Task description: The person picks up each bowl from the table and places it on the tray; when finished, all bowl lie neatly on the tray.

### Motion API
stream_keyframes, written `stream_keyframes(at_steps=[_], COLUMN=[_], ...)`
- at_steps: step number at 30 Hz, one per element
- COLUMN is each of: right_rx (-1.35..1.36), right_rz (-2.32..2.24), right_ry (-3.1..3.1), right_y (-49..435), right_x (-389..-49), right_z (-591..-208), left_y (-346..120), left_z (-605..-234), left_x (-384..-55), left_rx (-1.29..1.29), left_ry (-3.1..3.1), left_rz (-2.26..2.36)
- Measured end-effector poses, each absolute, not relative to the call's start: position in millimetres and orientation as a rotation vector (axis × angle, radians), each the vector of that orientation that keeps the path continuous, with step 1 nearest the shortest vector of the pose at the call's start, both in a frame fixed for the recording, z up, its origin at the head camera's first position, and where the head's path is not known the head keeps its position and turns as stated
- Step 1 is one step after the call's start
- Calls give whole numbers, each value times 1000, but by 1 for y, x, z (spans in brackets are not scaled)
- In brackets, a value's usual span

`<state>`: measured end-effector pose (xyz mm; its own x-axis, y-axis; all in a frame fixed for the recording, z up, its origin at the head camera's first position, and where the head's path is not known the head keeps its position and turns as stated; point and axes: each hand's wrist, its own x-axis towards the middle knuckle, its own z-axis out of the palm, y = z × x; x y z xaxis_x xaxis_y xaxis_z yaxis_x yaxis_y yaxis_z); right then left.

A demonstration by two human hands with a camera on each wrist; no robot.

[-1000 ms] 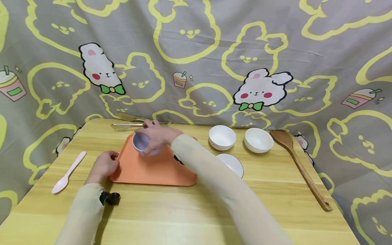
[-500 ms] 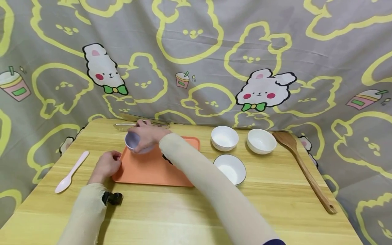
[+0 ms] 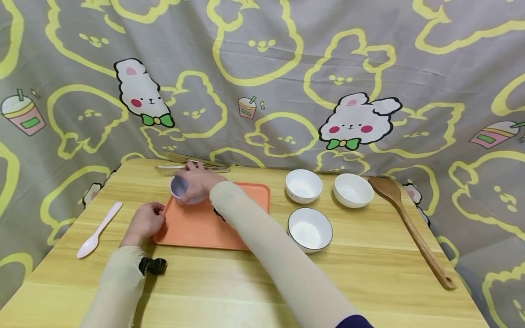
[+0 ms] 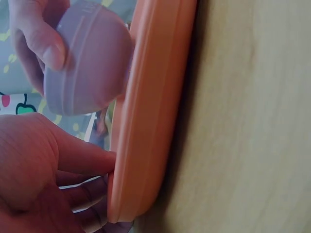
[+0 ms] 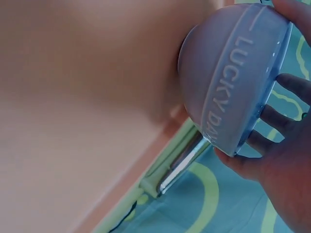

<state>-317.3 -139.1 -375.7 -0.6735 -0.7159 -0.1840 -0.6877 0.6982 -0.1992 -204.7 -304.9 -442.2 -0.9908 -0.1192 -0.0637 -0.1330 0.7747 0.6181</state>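
Note:
My right hand (image 3: 200, 182) holds a lavender bowl (image 3: 179, 187) by its rim, fingers spread along it, over the back left corner of an orange tray (image 3: 197, 233). In the right wrist view, raised letters run round the side of the bowl (image 5: 233, 73), and the fingers of the hand (image 5: 291, 155) lie at its rim. My left hand (image 3: 145, 222) grips the tray's left edge. The left wrist view shows its thumb on the rim of the tray (image 4: 146, 121), other fingers partly hidden behind; the bowl's base (image 4: 119, 63) is right at the tray.
A pale pink spoon (image 3: 98, 231) lies left of the tray. To the right stand two white bowls (image 3: 304, 186) (image 3: 353, 190), a dark-rimmed white bowl (image 3: 310, 230) and a wooden turner (image 3: 410, 232). Metal utensils (image 3: 168, 170) lie along the back edge, before a patterned curtain (image 3: 279, 91).
My right hand has moved the lavender bowl left toward the tray's back left corner. My right sleeve has shifted left, uncovering the dark-rimmed bowl. The left hand keeps its grip on the tray.

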Motion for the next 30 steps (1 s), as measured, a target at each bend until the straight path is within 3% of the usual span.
stream_keyframes(at_steps=[17, 30], right_rx=[-1099, -1339], right_rz=[-133, -287], right_ry=[2631, 2643], right_y=[-139, -92], right_x=[-312, -305], right_z=[-376, -356], left_y=[-304, -302], left_z=[-441, -441], left_x=[-205, -204], left_rx=[-221, -249], left_ry=[2942, 2910], left_rz=[1041, 1059])
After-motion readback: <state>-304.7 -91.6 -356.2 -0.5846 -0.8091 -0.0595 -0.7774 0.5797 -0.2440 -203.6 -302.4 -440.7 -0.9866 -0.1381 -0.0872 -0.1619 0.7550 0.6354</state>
